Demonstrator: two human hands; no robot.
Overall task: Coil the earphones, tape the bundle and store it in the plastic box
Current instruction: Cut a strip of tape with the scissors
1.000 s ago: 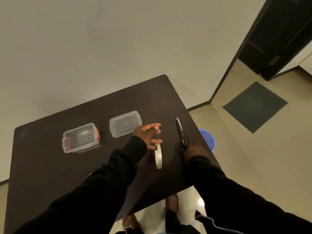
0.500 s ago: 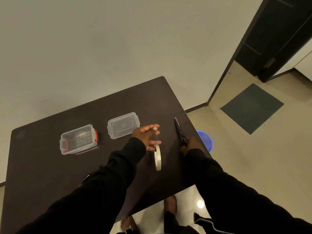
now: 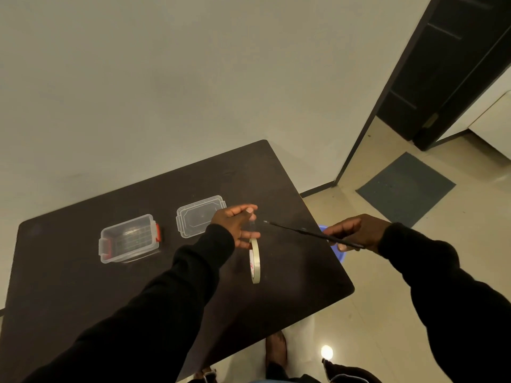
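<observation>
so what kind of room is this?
Probably a plain room in a home or small office, not a lab: a dark table against a bare wall, a tiled floor with a mat, and a dark door.

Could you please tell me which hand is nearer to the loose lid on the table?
Left. The left hand sits right beside the lid, overlapping its right edge in view; the right hand, holding scissors, is off past the table's edge.
</observation>
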